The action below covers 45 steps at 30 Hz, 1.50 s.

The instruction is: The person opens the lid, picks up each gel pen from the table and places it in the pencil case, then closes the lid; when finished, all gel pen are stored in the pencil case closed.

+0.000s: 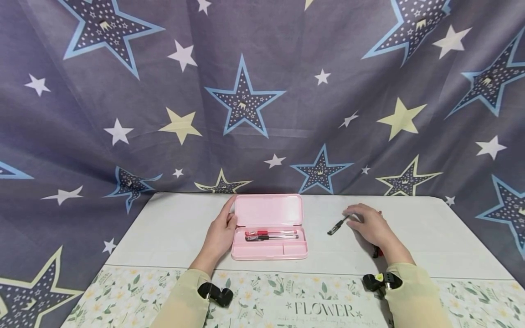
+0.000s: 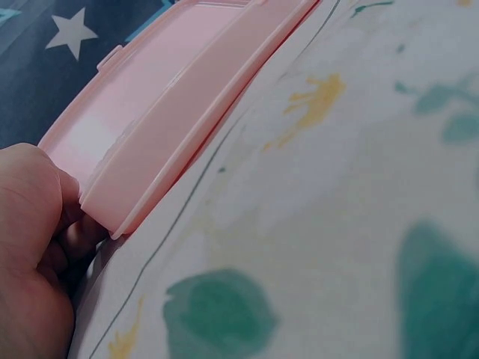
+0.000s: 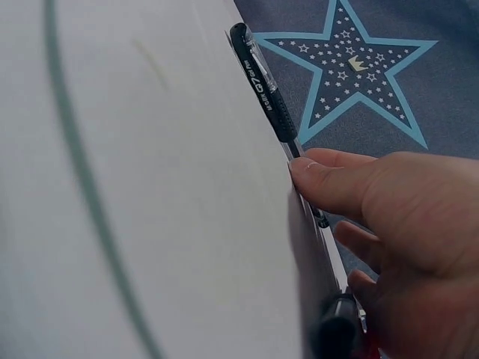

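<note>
A flower-printed strip [image 1: 246, 294] covers the near part of a white table [image 1: 184, 214], crossed by a person's pale yellow sleeves [image 1: 414, 296]. Beyond it, toward the right edge, loose pens [image 1: 375, 251] in black and red lie half hidden beneath the right wrist, their number impossible to tell. Near the middle, a pink pencil case [image 1: 254, 251] sits open, its lid raised toward the table's far edge. The work appears partway along: a black pen [image 1: 262, 237] and a red pen [image 1: 252, 233] lie side by side in the case's far compartment, while the loose ones and one more in hand remain outside. The left hand [image 1: 219, 234] holds the case's left side, fingers curled at its corner. Nearer the right edge, the right hand [image 1: 369, 228] pinches a capped pen [image 1: 336, 226] between thumb and forefinger. Slim and dark-capped, lettered "Q7", it slants with its cap toward the case; whether it touches the tabletop is unclear. Past the far edge hangs a star-patterned curtain [image 1: 287, 159].
</note>
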Tool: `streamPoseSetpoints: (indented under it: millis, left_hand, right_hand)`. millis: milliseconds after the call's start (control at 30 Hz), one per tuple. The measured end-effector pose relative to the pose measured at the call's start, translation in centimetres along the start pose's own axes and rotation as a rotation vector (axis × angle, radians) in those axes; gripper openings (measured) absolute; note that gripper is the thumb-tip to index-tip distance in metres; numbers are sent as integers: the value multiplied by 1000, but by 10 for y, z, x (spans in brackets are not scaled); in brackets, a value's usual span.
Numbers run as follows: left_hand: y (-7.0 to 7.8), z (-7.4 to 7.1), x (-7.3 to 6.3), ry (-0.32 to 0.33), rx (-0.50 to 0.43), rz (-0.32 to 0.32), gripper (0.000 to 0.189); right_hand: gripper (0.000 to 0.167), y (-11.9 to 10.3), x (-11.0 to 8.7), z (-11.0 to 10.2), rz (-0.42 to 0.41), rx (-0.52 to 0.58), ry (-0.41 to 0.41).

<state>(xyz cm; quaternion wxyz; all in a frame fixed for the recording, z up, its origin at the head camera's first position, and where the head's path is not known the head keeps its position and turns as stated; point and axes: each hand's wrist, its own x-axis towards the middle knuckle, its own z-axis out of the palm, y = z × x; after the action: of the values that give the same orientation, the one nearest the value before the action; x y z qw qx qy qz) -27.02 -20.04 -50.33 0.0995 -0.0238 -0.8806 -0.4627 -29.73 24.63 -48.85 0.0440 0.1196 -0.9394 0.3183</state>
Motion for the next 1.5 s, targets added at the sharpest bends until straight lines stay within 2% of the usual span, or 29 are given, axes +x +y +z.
streamPoseSetpoints:
  millis: [533,867,1267,1333,1500]
  left_hand:
    - [0,0,0,-1,0,-2,64]
    - [1,0,-1,1,8,-6,64]
    - [0,1,0,0,8,-7,64]
    - [0,1,0,0,7,-5,64]
    - [1,0,0,1,11,-1,64]
  right_hand:
    - [5,-1,-1,4,31,-54,59]
    - [8,-3,-1,6,40,-75,35]
    - [8,-16,1,2,49,-9,69]
    - [9,-20,2,1,37,8,88]
    - [7,-36,6,2,-50,98,139]
